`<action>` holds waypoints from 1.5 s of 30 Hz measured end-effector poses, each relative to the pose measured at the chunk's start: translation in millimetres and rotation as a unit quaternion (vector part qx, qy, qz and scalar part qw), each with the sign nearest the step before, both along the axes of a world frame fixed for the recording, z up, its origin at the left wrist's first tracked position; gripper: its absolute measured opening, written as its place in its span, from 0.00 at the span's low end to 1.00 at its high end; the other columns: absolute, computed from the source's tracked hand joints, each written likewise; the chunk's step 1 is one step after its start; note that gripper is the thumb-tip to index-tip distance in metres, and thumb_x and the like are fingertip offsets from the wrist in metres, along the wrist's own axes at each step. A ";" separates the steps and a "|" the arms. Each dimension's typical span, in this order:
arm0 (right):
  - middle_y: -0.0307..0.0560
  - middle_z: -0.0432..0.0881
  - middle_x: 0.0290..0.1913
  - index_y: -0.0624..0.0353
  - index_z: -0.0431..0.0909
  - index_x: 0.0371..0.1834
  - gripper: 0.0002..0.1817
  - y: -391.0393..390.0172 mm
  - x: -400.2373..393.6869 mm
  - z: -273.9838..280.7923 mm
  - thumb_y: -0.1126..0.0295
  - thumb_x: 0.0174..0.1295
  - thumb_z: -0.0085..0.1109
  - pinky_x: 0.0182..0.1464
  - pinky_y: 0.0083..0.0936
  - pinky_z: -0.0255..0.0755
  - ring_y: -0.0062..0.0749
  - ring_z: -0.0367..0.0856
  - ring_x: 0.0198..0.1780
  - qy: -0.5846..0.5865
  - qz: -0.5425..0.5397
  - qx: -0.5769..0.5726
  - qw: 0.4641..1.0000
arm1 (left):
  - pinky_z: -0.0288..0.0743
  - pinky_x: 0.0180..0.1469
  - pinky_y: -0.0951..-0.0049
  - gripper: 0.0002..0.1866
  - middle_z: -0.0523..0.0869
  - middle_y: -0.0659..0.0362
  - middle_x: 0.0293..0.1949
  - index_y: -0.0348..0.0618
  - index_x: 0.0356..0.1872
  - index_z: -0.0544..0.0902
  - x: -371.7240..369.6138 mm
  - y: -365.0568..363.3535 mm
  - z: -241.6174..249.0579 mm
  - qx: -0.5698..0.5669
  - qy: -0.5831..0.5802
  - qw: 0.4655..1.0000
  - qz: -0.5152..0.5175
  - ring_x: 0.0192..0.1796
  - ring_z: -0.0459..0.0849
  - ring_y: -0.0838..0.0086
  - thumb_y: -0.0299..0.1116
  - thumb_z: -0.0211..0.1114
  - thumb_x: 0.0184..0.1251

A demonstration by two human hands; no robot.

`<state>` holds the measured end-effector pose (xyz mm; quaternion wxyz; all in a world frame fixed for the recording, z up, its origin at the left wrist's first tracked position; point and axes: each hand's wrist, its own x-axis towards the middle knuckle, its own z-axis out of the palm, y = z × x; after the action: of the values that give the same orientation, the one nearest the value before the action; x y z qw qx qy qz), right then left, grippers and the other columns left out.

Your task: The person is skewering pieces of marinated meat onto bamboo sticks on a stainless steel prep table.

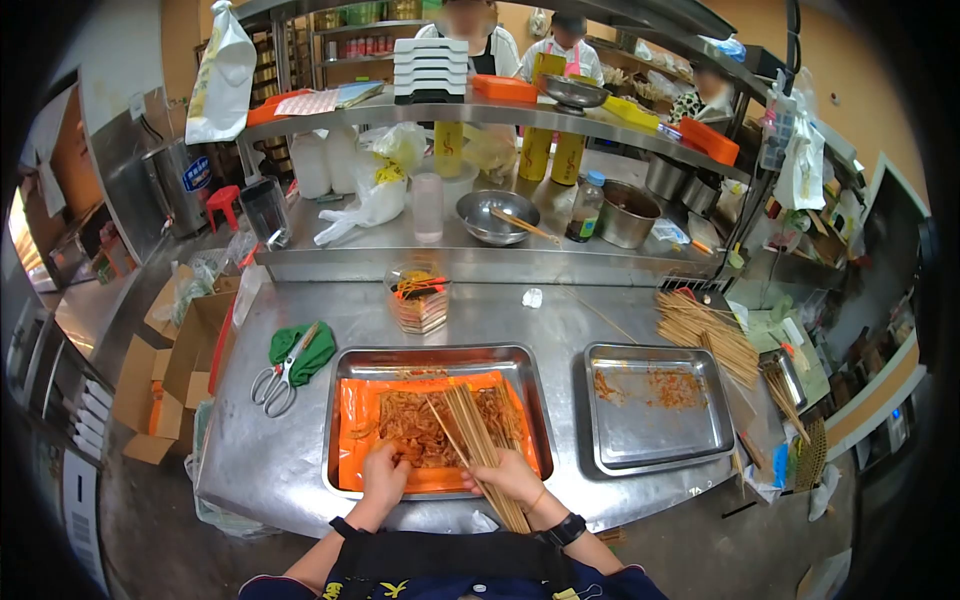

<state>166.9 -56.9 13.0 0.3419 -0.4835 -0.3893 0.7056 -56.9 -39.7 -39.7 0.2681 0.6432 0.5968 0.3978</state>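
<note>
My right hand (512, 477) is closed round a bundle of bamboo skewers (466, 420), which slants across the right part of a metal tray (540, 395). Inside that tray lies an orange plastic bag (352, 440), opened out, with thin food strips coated in red sauce (410, 412) on it. My left hand (386, 472) is at the lower left of the food, its fingers curled and pinching at the sauced strips. What exactly sits between those fingertips is partly hidden.
A second metal tray (660, 455) with sauce scraps stands to the right, near a pile of skewers (708, 335). Scissors (280, 375) rest on a green cloth (312, 352) at left. Behind are a clear food container (418, 300) and a shelf with a bowl (490, 220). Several people stand beyond.
</note>
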 end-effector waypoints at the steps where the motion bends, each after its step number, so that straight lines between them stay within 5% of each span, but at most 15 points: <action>1: 0.50 0.80 0.36 0.71 0.72 0.43 0.11 0.1 1.0 -0.7 0.76 0.59 0.53 0.35 0.21 0.79 0.29 0.82 0.35 0.001 -0.001 -0.007 1.000 | 0.68 0.28 0.64 0.06 0.74 0.47 0.20 0.33 0.27 0.74 -0.9 0.4 -3.2 -0.020 -0.005 1.000 -0.009 0.23 0.74 0.55 0.24 0.58 0.46; 8: 0.51 0.81 0.36 0.70 0.72 0.43 0.10 3.4 4.1 2.7 0.75 0.61 0.54 0.36 0.20 0.79 0.29 0.82 0.36 -0.004 -0.008 -0.028 1.000 | 0.71 0.31 0.80 0.08 0.83 0.61 0.30 0.33 0.37 0.78 4.9 12.0 13.5 -0.021 -0.255 0.967 0.005 0.30 0.78 0.83 0.20 0.54 0.57; 12: 0.51 0.81 0.36 0.70 0.72 0.43 0.10 1.6 4.2 1.7 0.75 0.61 0.53 0.36 0.20 0.79 0.28 0.82 0.36 -0.004 -0.010 -0.026 1.000 | 0.74 0.36 0.81 0.09 0.83 0.60 0.35 0.32 0.40 0.78 1.1 34.6 20.1 -0.060 -0.387 0.920 -0.004 0.35 0.80 0.81 0.21 0.53 0.60; 16: 0.49 0.81 0.37 0.70 0.72 0.44 0.11 1.8 5.7 -3.3 0.75 0.60 0.54 0.36 0.20 0.79 0.27 0.82 0.35 0.007 -0.007 -0.018 1.000 | 0.74 0.31 0.81 0.09 0.84 0.60 0.33 0.35 0.40 0.79 5.5 44.5 31.9 -0.149 -0.466 0.872 0.018 0.29 0.81 0.78 0.26 0.53 0.64; 22: 0.49 0.81 0.37 0.70 0.72 0.44 0.12 -2.7 18.1 -6.7 0.75 0.60 0.53 0.35 0.19 0.79 0.27 0.82 0.35 0.022 -0.019 -0.013 1.000 | 0.68 0.22 0.82 0.07 0.83 0.59 0.29 0.39 0.39 0.75 15.5 50.1 28.4 -0.204 -0.496 0.844 0.024 0.23 0.79 0.78 0.29 0.51 0.67; 28: 0.50 0.81 0.37 0.71 0.72 0.44 0.11 -5.0 24.0 -7.2 0.75 0.60 0.53 0.35 0.20 0.79 0.28 0.82 0.35 0.023 -0.042 -0.015 0.999 | 0.71 0.27 0.80 0.07 0.84 0.56 0.33 0.38 0.40 0.74 16.4 46.6 27.4 -0.252 -0.553 0.794 0.008 0.28 0.80 0.76 0.29 0.52 0.67; 37: 0.50 0.81 0.36 0.69 0.72 0.42 0.09 -3.3 19.1 -4.9 0.76 0.61 0.53 0.36 0.20 0.78 0.28 0.81 0.35 0.004 -0.035 -0.029 0.999 | 0.73 0.32 0.78 0.07 0.82 0.54 0.37 0.35 0.39 0.76 20.0 38.7 32.4 -0.250 -0.540 0.804 0.002 0.33 0.81 0.74 0.21 0.56 0.61; 45: 0.50 0.81 0.36 0.71 0.72 0.42 0.10 -1.6 9.8 -1.0 0.77 0.59 0.54 0.35 0.19 0.78 0.27 0.81 0.35 0.012 -0.021 -0.039 0.999 | 0.68 0.24 0.83 0.03 0.82 0.60 0.30 0.42 0.36 0.76 15.8 44.6 22.0 -0.241 -0.522 0.816 0.059 0.25 0.77 0.81 0.25 0.57 0.62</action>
<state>176.7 -58.5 11.9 0.3421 -0.4963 -0.3472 0.7184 -41.1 4.8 -17.7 0.6621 0.2168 0.4809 0.5322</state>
